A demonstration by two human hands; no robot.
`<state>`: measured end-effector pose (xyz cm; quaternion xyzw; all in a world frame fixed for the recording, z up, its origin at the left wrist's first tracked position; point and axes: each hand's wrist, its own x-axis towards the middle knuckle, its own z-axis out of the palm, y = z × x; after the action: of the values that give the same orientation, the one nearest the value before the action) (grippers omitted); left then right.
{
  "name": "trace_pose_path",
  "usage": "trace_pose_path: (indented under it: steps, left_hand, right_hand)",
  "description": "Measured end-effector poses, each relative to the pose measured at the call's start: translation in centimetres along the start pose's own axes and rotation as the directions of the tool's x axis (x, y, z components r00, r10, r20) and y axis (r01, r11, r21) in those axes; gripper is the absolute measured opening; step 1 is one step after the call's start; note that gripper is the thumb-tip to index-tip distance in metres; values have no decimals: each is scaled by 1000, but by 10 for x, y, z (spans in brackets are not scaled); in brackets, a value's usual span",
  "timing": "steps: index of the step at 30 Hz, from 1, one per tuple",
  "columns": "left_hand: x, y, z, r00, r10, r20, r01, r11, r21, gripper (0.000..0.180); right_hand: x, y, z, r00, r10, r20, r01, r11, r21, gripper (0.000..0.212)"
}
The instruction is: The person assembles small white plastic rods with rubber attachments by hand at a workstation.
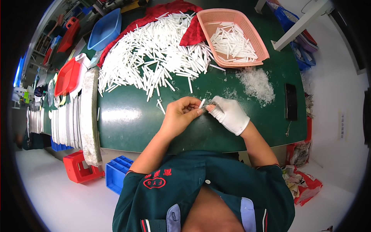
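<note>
White tube [202, 103]: one, seemingly | left hand [181, 115], right hand [230, 114] fingers both pinching it

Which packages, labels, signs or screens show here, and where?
Phone-like dark slab: flat on the green table's right edge, black rectangle, screen off.
Paper label: on the white surface right of the table, small white rectangle with dark print.
Crumpled bags: on the floor at lower right, red and white printed wrapping.
</note>
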<state>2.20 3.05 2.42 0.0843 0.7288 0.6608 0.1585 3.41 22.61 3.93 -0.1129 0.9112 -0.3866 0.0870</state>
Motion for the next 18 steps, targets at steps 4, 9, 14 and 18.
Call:
trace_pose_path:
  steps: [4,9,14,18]
  left_hand:
    - [-1,-4,-2,994,-56,98,75,976,-203,22]
    - [-1,-2,-3,984,-105,146,135,967,-215,21]
    - [-1,-2,-3,974,-150,170,181,965,-189,20]
    - [-2,-2,-3,968,-160,192,200,956,-214,20]
  right_hand:
    - [0,-5,-6,996,63,-61,-61,998,31,30]
    - [-2,1,-2,995,82,-61,-74,989,129,21]
    - [-1,4,-1,996,84,-39,-69,955,288,18]
    - [0,8,2,996,87,-17,-73,915,396,18]
